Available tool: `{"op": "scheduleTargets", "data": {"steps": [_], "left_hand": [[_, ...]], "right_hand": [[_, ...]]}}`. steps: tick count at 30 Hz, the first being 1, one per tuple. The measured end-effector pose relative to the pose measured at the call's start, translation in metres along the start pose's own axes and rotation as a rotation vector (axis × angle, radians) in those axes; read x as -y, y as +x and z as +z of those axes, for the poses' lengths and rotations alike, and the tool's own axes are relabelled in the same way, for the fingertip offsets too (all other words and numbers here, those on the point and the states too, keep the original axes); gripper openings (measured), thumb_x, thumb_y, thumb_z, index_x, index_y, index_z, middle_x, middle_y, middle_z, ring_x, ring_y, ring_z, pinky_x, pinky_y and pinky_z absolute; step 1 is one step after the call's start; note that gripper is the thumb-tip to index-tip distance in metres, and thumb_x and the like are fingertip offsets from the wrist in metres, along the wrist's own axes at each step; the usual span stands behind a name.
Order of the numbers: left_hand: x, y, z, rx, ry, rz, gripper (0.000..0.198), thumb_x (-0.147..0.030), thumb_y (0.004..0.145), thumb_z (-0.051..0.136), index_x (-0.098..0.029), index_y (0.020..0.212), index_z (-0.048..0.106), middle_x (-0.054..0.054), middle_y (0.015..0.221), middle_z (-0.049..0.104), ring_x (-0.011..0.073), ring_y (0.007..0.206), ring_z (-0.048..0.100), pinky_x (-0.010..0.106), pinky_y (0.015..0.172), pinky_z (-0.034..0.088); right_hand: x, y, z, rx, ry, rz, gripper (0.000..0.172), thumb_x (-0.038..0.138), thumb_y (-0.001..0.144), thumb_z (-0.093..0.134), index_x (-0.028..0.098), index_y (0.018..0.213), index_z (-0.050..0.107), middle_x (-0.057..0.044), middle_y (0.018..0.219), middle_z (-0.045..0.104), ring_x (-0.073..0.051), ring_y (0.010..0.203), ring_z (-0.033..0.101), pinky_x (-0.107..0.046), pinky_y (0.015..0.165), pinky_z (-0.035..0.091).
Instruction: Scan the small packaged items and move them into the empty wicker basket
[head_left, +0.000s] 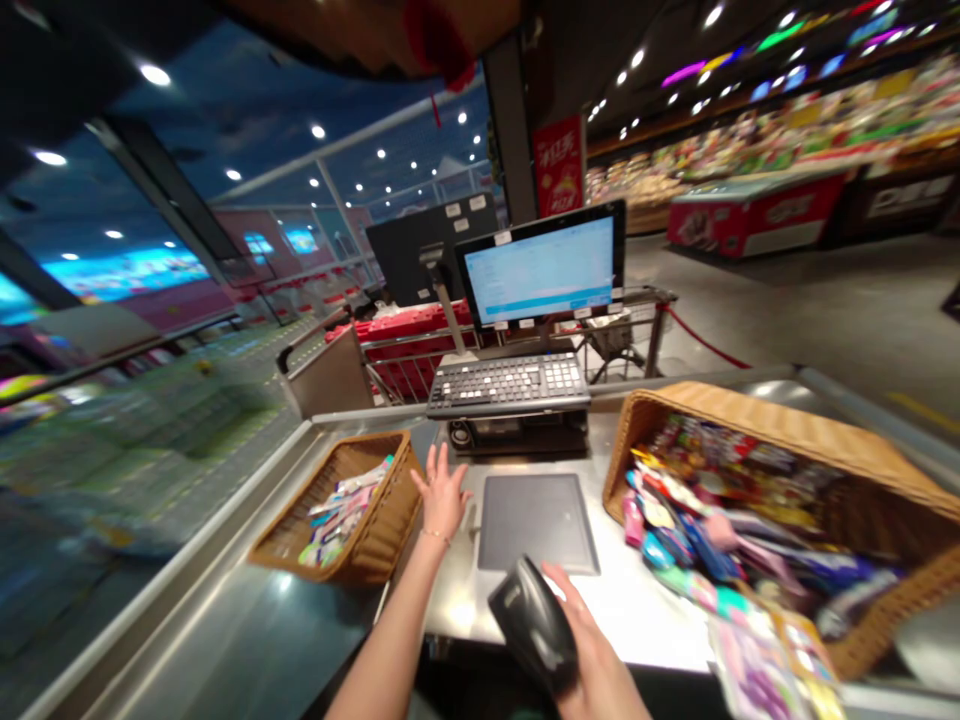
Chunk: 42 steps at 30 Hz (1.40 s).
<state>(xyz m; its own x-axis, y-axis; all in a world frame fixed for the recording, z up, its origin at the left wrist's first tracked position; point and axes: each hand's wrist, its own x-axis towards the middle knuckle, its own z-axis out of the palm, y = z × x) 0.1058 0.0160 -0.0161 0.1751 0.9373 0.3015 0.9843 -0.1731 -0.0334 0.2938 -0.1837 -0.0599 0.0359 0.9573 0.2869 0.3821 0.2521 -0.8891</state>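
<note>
A black handheld barcode scanner (531, 622) is in my right hand (592, 650), low in the view near the counter's front edge. My fingers wrap its far side, so its grip is partly hidden. My left hand (442, 495) reaches forward with fingers spread and nothing in it. It hovers between a small wicker basket (390, 530) and a flat grey pad (536, 520) set in the steel counter. Packets of toothbrush-like items (349, 510) lie in that small basket, too blurred to name surely.
A keyboard (510, 382) sits below a lit monitor (540, 270) at the counter's back. On the right, a large wicker basket (720, 400) lies tipped, with colourful packaged goods (697, 550) at its open side. A shopping cart (405, 365) stands behind the counter.
</note>
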Motion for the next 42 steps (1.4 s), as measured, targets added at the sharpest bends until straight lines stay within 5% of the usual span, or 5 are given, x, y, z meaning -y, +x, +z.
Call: {"op": "scheduleTargets", "data": {"steps": [12,32,42], "left_hand": [[-0.048,0.000,0.010,0.036,-0.086,0.101,0.046,-0.024,0.071,0.074,-0.029,0.115,0.064,0.014,0.157,0.024,0.0357,0.146,0.014,0.074,0.107,0.015],[-0.126,-0.003,0.013,0.063,-0.219,0.307,0.045,-0.022,0.071,0.074,-0.027,0.114,0.063,0.014,0.157,0.025,0.0369,0.146,0.014,0.075,0.107,0.013],[-0.160,0.000,0.013,0.076,-0.280,0.403,0.045,-0.019,0.070,0.074,-0.027,0.113,0.063,0.013,0.157,0.024,0.0364,0.146,0.013,0.076,0.107,0.013]], "right_hand": [[0.010,0.002,-0.007,-0.099,0.007,-0.013,0.048,0.025,0.081,0.053,0.018,0.128,0.057,-0.016,0.143,0.050,-0.031,0.138,0.041,-0.044,0.111,0.038],[0.000,0.004,-0.046,-0.008,-0.023,0.110,0.051,0.018,0.080,0.052,0.015,0.131,0.054,-0.017,0.145,0.047,-0.030,0.137,0.041,-0.048,0.111,0.038],[-0.006,0.003,-0.053,-0.188,0.002,0.129,0.051,0.019,0.080,0.052,0.019,0.131,0.056,-0.011,0.140,0.054,-0.029,0.134,0.046,-0.047,0.110,0.040]]}}
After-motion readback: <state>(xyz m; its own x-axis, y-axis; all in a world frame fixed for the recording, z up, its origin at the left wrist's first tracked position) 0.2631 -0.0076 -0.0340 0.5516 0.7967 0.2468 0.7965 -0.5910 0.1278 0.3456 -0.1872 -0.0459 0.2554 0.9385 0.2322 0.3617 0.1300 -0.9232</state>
